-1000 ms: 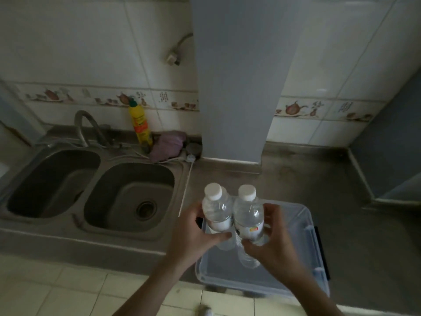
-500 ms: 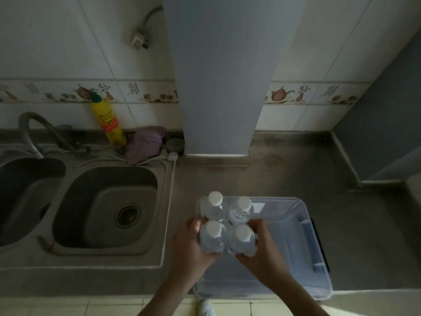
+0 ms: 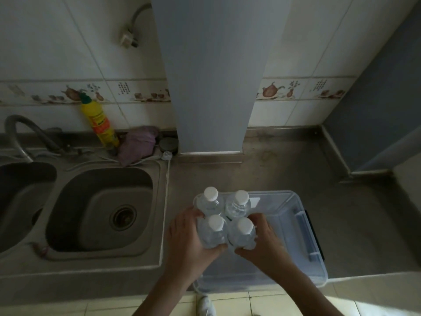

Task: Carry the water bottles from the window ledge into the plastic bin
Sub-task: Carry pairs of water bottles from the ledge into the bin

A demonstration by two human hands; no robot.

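Grey kitchen counter, both hands clasping four upright water bottles in clear plastic bin

Dim kitchen: white tiled wall, grey pillar, steel sink, grey counter.

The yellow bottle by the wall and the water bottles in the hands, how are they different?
The yellow bottle is solid yellow with a green cap; the water bottles are clear with white caps. The yellow bottle stands alone behind the sink, untouched; the water bottles are four bunched together, gripped by the left hand and right hand over the plastic bin. All are capped and roughly upright.
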